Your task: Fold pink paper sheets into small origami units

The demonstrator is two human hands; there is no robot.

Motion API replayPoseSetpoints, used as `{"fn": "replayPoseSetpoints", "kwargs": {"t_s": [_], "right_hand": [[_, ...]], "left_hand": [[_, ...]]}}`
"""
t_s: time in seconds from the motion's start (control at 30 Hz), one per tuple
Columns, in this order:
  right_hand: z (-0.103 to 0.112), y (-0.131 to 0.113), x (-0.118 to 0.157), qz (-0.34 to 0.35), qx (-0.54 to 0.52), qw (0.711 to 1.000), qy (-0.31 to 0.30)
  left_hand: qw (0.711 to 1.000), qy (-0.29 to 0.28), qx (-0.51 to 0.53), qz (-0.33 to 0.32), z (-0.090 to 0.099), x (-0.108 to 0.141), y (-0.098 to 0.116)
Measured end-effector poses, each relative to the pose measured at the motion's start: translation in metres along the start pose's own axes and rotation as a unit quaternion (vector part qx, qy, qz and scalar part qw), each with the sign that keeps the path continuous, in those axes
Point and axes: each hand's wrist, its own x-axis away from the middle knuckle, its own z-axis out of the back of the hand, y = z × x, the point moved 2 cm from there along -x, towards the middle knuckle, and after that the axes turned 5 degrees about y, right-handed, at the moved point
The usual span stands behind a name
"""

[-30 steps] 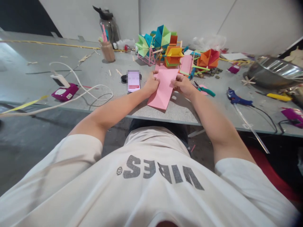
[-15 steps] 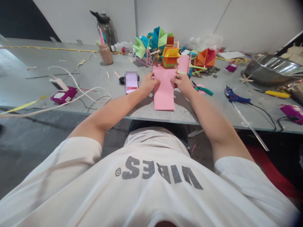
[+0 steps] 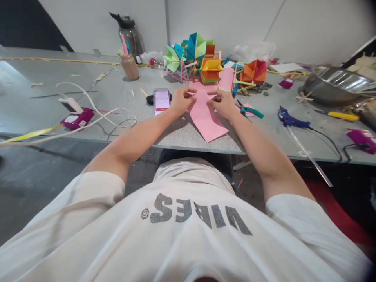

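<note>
A long pink paper strip (image 3: 205, 117) lies on the table in front of me, its near end slanting to the right. My left hand (image 3: 182, 101) is at the strip's left edge, thumb and fingers apart, with nothing pinched between them. At the right edge, my right hand (image 3: 222, 102) also has its thumb and fingers parted over the paper. Beyond the strip's far end stand colourful folded-paper shapes (image 3: 197, 47) in blue, green and yellow. Another pink piece (image 3: 227, 78) rests beside them.
A phone (image 3: 162, 102) lies left of my left hand. Teal-handled pliers (image 3: 254, 111) are right of my right hand, with a blue glue gun (image 3: 293, 119) farther right. A metal bowl (image 3: 335, 86) stands at the right, a bottle (image 3: 129, 37) at the back left.
The strip's near end has swung to the right, so it now lies at an angle. Both hands have loosened from its edges, their thumbs and fingers now apart.
</note>
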Motion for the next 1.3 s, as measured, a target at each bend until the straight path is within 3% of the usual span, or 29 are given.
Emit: {"fn": "replayPoseSetpoints", "kwargs": {"t_s": [0.23,0.5,0.6,0.7,0.8,0.9,1.0,1.17,1.3], "right_hand": [[0.002,0.0,0.0,0.021,0.0,1.0,0.011],[-0.004,-0.002,0.007,0.013,-0.043,0.996,-0.075],[-0.001,0.007,-0.004,0.016,-0.007,0.999,-0.033],[0.002,0.016,-0.016,0.025,0.007,0.997,0.067],[-0.002,0.02,-0.019,0.016,-0.073,0.99,0.116],[-0.014,0.017,-0.013,0.005,-0.178,0.983,0.048],[-0.023,0.012,-0.003,0.019,-0.226,0.973,-0.031],[-0.023,0.005,0.01,0.095,-0.116,0.987,-0.062],[-0.017,-0.001,0.014,0.201,0.043,0.978,-0.036]], "left_hand": [[1.0,0.01,0.023,-0.005,-0.004,-0.002,-0.004],[0.999,0.026,0.027,0.001,-0.003,-0.007,-0.009],[0.998,0.064,0.006,-0.007,0.0,-0.009,-0.011],[0.997,0.076,-0.019,-0.009,-0.007,-0.004,-0.008],[1.0,0.0,-0.002,0.028,-0.024,0.014,0.0],[0.988,-0.084,0.088,0.093,-0.041,0.035,0.008],[0.959,-0.13,0.196,0.161,-0.045,0.045,0.012],[0.911,-0.204,0.296,0.201,-0.036,0.043,0.02],[0.886,-0.198,0.355,0.222,-0.028,0.043,0.03]]}}
